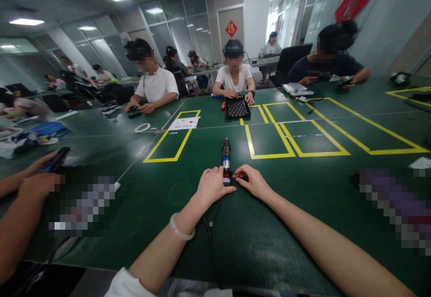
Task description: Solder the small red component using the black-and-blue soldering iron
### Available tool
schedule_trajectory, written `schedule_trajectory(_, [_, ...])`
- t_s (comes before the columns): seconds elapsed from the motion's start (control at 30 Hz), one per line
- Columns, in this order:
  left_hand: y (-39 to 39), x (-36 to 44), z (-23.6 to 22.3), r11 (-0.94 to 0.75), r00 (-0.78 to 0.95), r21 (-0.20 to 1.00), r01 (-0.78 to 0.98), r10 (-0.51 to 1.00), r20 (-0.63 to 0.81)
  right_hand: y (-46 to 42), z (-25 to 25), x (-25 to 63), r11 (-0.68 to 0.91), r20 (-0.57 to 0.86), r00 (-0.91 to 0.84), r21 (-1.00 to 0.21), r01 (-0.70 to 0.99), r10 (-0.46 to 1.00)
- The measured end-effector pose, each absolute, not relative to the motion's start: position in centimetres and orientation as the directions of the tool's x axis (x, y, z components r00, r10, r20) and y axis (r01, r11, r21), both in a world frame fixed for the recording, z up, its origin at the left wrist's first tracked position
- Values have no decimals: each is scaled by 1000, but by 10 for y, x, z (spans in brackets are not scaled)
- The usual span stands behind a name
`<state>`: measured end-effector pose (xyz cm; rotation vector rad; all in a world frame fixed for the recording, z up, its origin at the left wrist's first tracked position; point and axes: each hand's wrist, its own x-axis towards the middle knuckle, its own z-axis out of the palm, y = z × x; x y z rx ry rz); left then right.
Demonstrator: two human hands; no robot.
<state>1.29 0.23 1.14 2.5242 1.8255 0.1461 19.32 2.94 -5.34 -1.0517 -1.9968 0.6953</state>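
Power tool [226, 155], slim and cylindrical, lay on the green tabletop [286, 225], inward from the middle of the near edge, its thin tip aimed at the far edge. The left hand [213, 184] was curled against its rear, thumb reaching past the end; the right hand [254, 181] pinched a small orange-and-black handle [241, 176] at its right side. Whether the handle's end touched the casing could not be told. Good work here seemed to call for a firm left hold against rolling, and light, square pressure from the right. Shiny silver and blue bands ringed the dark casing; the tabletop looked smooth and faintly glossy.
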Motion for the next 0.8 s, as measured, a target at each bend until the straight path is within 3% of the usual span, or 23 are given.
schedule_trajectory(0.37, [-6,13,9,-265,261,238,934,964,47,21,-48,192,550,383,-414,-709,442,826])
schedule_trajectory(0.8, [-6,9,1,-187,180,53,981,976,127,12,-34,193,465,321,-475,-857,224,820])
